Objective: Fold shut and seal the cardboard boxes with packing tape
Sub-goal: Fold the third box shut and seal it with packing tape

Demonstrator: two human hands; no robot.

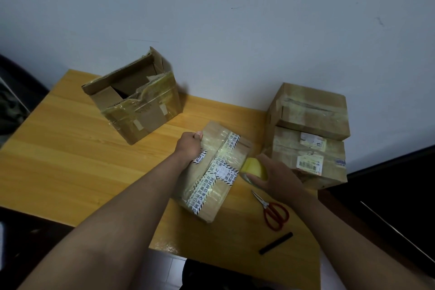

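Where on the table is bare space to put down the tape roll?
Bare wood lies left of the left hand, between the open box and the table's near edge. The right side is crowded: stacked boxes, scissors, black marker.

A plain room used as a makeshift packing spot, more home or small back office than warehouse. A yellow wood-grain laminate table (70,148) stands against a scuffed, pen-marked pale blue-grey wall (235,19). On it sit worn, re-taped brown cardboard boxes (308,110), red-handled scissors (273,213) and a black marker pen (275,243). White tiled floor (164,266) shows below.
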